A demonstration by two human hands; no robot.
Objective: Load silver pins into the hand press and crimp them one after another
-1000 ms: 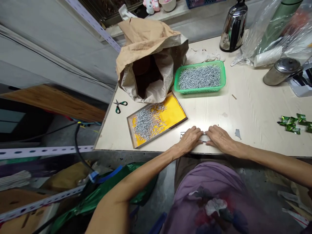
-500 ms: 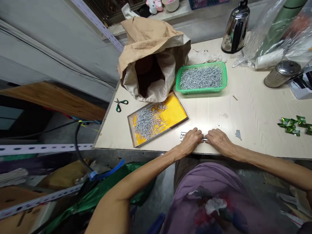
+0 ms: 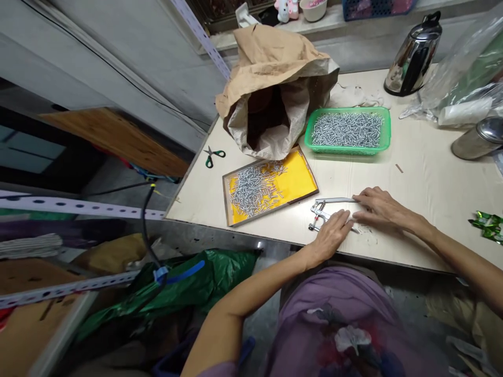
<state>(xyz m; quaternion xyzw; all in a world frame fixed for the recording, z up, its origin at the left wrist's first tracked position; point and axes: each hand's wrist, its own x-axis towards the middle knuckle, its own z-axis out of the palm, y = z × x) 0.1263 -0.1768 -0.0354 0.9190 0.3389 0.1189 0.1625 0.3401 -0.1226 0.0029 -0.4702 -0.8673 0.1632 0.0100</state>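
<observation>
A silver plier-like hand tool [image 3: 319,214] with a spring lies on the table near its front edge, its two handles spread apart. My left hand [image 3: 332,234] is closed over the lower handle, hiding most of it. A thin pale tip pokes out beyond its fingers. My right hand [image 3: 387,209] touches the end of the upper handle with its fingertips; thumb and fingers are apart. Left of the tool sits a shallow cardboard tray [image 3: 310,195] lined in yellow, with many small silver pins [image 3: 251,191] heaped in its left part.
Behind stands a green plastic basket [image 3: 387,137] full of similar pins. A brown paper sack [image 3: 275,52] gapes beside it. Scissors [image 3: 214,154] lie at the left. A steel kettle [image 3: 414,55], a metal canister [image 3: 477,139] and green wrappers [image 3: 487,226] are on the right.
The tool, closed up under both hands before, now has its handles spread. My right hand has moved away from the left, toward the upper handle's end. The view has swung left.
</observation>
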